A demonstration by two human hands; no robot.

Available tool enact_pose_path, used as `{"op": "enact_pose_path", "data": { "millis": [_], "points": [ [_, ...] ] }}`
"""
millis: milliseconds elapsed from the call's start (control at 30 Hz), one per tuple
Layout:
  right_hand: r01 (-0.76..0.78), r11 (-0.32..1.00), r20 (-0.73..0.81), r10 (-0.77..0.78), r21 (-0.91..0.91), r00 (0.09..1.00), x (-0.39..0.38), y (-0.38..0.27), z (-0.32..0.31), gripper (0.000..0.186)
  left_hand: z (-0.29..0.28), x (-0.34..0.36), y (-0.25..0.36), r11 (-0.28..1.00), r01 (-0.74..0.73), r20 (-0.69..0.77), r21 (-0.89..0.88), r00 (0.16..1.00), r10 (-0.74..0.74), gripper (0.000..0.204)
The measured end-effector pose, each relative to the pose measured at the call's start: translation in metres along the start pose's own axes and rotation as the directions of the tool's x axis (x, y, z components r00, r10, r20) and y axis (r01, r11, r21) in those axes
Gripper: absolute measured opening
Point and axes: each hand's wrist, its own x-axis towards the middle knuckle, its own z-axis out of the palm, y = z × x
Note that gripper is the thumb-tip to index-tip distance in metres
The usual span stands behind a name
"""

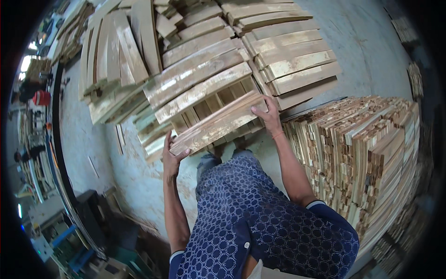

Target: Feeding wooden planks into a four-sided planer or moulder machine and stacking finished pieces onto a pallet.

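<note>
We hold a few boards (219, 124) together between both hands, at the near side of a pile (197, 76) of loose wood; whether they touch it, we cannot tell. Our left hand (172, 158) has its fingers gripping the left end, thumb on the near face. Our right hand (270, 116) grips the right end the same way. To our right, a tall stack (348, 149) stands beside the pile, on the grey floor (139, 181).
</note>
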Motion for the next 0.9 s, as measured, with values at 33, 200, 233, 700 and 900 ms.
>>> {"op": "enact_pose_path", "data": {
  "millis": [33, 200, 233, 700, 900],
  "points": [
    [-0.119, 0.972, 0.132, 0.093, 0.204, 0.987, -0.002, 0.003, -0.009, 0.082, 0.003, -0.013, -0.006, 0.990, -0.105, -0.020, 0.095, 0.994, 0.107, 0.118],
    [0.189, 0.918, 0.517, 0.019, -0.348, 0.856, 0.007, -0.012, -0.042, 0.117, 0.025, -0.041, -0.044, 0.773, -0.321, -0.064, 0.548, 0.905, 0.420, 0.123],
    [0.322, 0.861, 0.536, -0.069, -0.394, 0.841, 0.008, -0.010, -0.042, 0.119, 0.028, -0.043, -0.047, 0.759, -0.339, -0.080, 0.556, 0.887, 0.455, 0.119],
    [-0.490, 0.752, 0.384, 0.651, -0.440, 0.655, 0.056, -0.069, -0.007, 0.080, -0.030, -0.012, 0.011, 0.897, 0.436, -0.003, -0.076, 0.899, -0.438, 0.091],
    [-0.553, 0.693, 0.491, 0.719, -0.462, 0.492, 0.054, -0.071, 0.014, 0.075, -0.040, -0.015, -0.013, 0.845, 0.465, -0.074, -0.263, 0.864, -0.498, 0.062]
  ]
}}
